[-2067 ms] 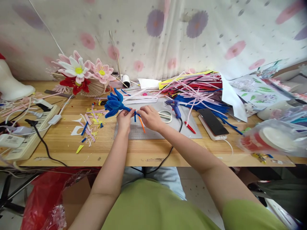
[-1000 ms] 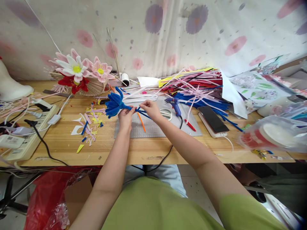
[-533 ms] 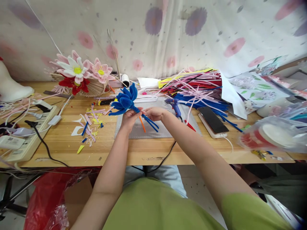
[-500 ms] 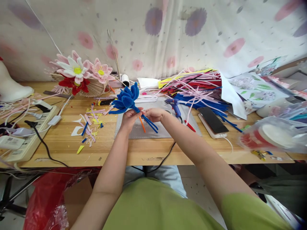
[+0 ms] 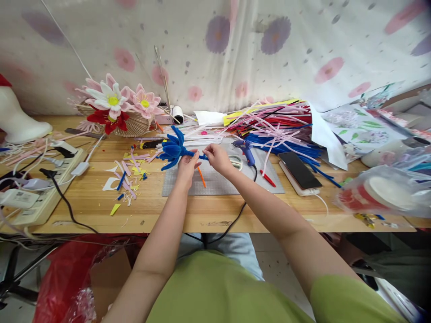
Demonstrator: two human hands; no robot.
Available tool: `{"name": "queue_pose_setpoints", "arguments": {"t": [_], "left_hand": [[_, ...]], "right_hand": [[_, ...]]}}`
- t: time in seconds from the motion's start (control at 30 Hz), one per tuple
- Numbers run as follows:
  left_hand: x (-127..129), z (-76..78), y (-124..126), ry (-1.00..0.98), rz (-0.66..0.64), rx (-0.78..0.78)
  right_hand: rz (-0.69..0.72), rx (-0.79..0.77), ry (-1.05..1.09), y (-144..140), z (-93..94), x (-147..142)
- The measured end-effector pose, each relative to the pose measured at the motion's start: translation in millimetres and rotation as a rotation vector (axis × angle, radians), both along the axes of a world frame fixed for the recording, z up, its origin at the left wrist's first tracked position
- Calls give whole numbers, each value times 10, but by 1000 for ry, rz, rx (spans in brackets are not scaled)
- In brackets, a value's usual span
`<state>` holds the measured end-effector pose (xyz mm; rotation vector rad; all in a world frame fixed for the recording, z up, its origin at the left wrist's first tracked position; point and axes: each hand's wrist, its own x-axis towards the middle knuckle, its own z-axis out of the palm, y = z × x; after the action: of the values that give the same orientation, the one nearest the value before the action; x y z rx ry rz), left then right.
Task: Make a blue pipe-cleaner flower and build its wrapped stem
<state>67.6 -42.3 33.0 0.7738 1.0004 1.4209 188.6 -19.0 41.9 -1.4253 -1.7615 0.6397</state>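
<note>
A blue pipe-cleaner flower point(image 5: 173, 149) lies nearly sideways in the air above the grey cutting mat point(image 5: 222, 187), its petals pointing left. My left hand point(image 5: 188, 163) is closed round the stem just behind the petals. Farther along, my right hand point(image 5: 215, 157) pinches the stem's other end; its fingertips hide most of that end. Below the hands an orange stick point(image 5: 201, 176) rests on the mat. A blue glue gun point(image 5: 245, 150) sits to the right of my right hand, and a roundish pale coil point(image 5: 236, 162) is partly hidden behind that wrist.
Pipe-cleaner scraps point(image 5: 129, 177) litter the table on the left, beside a power strip point(image 5: 50, 188). Finished flowers point(image 5: 112, 101) stand at the back left. Bundled pipe cleaners point(image 5: 276, 119) lie behind the mat. To the right are a phone point(image 5: 299, 170), a red pen point(image 5: 268, 178) and a bagged cup point(image 5: 387, 193).
The flower has tipped from slanting upward to nearly level, petals to the left. My right hand has moved along the stem, and the loose stem ends no longer hang in view.
</note>
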Motion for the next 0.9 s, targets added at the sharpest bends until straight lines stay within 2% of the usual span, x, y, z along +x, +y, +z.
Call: {"name": "queue_pose_setpoints", "arguments": {"t": [0.03, 0.1, 0.2, 0.27, 0.33, 0.43, 0.53, 0.63, 0.7, 0.8, 0.87, 0.9], "left_hand": [[34, 4, -6, -18, 20, -54], [76, 11, -13, -59, 14, -142], [77, 13, -7, -95, -13, -208], [58, 5, 0, -83, 0, -213], [40, -4, 1, -46, 22, -174], [21, -2, -18, 41, 47, -31], [4, 14, -51, 115, -35, 156], [-11, 25, -75, 182, -159, 210], [-14, 27, -80, 221, -196, 193], [-8, 28, -75, 249, -190, 162], [-3, 28, -63, 252, -137, 129], [-1, 26, -55, 250, -97, 110]], "right_hand": [[-9, 125, -90, -6, -9, 8], [15, 266, -237, -36, -18, 24], [60, 308, -363, -94, -8, 41], [66, 292, -339, -111, 17, 47], [70, 175, -211, -98, 57, 58], [116, -244, 87, -35, 134, 101], [283, -697, 321, 40, 181, 186], [471, -981, 377, 91, 164, 276], [527, -1069, 365, 107, 136, 312], [554, -1073, 328, 102, 123, 311], [527, -981, 268, 76, 145, 280], [472, -878, 225, 54, 160, 260]]}}
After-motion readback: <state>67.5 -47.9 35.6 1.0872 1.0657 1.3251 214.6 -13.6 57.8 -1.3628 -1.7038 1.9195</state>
